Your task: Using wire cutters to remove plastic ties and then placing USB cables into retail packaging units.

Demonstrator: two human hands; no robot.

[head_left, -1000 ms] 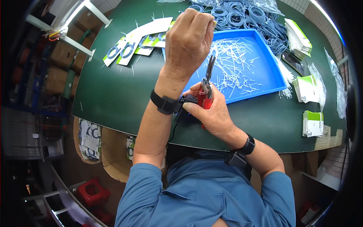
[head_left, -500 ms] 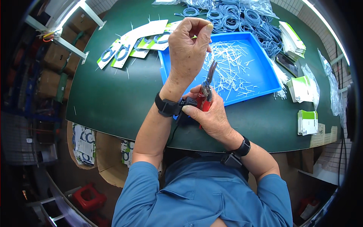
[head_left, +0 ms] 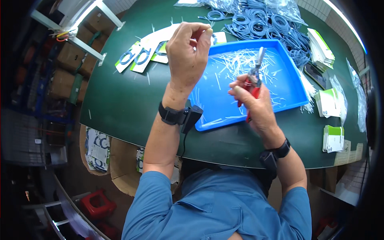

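My right hand [head_left: 262, 110] is closed round a pair of red-handled pruning shears [head_left: 255, 76], the blades pointing up and away over the blue tray [head_left: 294, 76]. Thin white plastic strips [head_left: 234, 60], which look like cable ties and cut ends, lie scattered in that tray. Raised near the tray's far left corner, my left hand [head_left: 187, 56] has its thumb and fingertips pinched together. Whatever it may hold is too small or hidden to name. Behind and left of it, green-and-white cards with blue cable coils [head_left: 143, 57] lie in an overlapping row.
Many blue cable coils [head_left: 258, 27] are heaped at the back beside clear plastic bags. Stacks of cards [head_left: 333, 139] line the right side, with a dark phone-like slab [head_left: 315, 76] near them. Cardboard boxes [head_left: 122, 164] stand below the table's front left edge.
My right hand has moved right, away from my left wrist, carrying the pruning shears over the tray. My left hand stays raised and pinched, shifted slightly left. The whole view has shifted a little.
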